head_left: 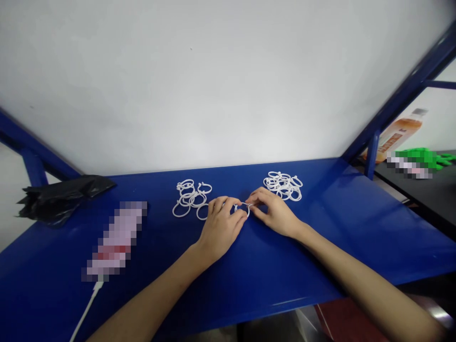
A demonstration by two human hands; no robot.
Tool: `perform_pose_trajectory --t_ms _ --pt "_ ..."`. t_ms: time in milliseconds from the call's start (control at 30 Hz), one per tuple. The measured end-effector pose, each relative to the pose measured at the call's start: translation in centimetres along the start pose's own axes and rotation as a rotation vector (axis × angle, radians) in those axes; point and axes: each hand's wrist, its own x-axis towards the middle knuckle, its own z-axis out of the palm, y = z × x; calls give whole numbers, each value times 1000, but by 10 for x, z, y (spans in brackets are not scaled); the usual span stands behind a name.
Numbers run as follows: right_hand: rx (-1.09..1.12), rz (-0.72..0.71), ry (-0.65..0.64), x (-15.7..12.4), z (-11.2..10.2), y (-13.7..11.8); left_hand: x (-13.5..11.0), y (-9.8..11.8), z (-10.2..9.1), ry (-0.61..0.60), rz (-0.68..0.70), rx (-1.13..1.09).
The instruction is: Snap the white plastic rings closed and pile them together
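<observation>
A thin white plastic ring [248, 212] is held between my two hands above the blue tabletop [249, 280]. My left hand [223, 223] pinches its left side with thumb and fingers. At its right side, the fingertips of my right hand [272, 211] close on the ring where its ends seem to meet; the fingers partly cover that spot. Just left of my left hand lies a loose cluster of white rings [188, 197], one partly behind my fingers. Beyond my right hand is a tighter pile of similar white rings [284, 184].
A blurred-out device [119, 237] with a white cable [87, 304] lies at left. Behind it is a black plastic bag [67, 194]. Blue metal struts [399, 104] flank the table. To the right, an orange bottle [399, 137] and green gloves [422, 156] rest on a dark surface.
</observation>
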Motion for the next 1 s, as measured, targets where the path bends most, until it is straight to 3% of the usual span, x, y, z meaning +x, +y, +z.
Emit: perform_pose_trajectory --t_ms 333,667,833,1000 --pt "-57 -46 -105 0 -1 2 -2 -4 6 -142 -96 -39" --pt "-194 -40 -173 -1 -2 1 -3 -6 11 -170 -82 -25" --pt "-222 -25 -148 -1 -4 -2 1 -7 4 -46 -95 -180" --pt "-149 -10 -170 -2 -3 -13 5 -5 -2 136 -279 -480"
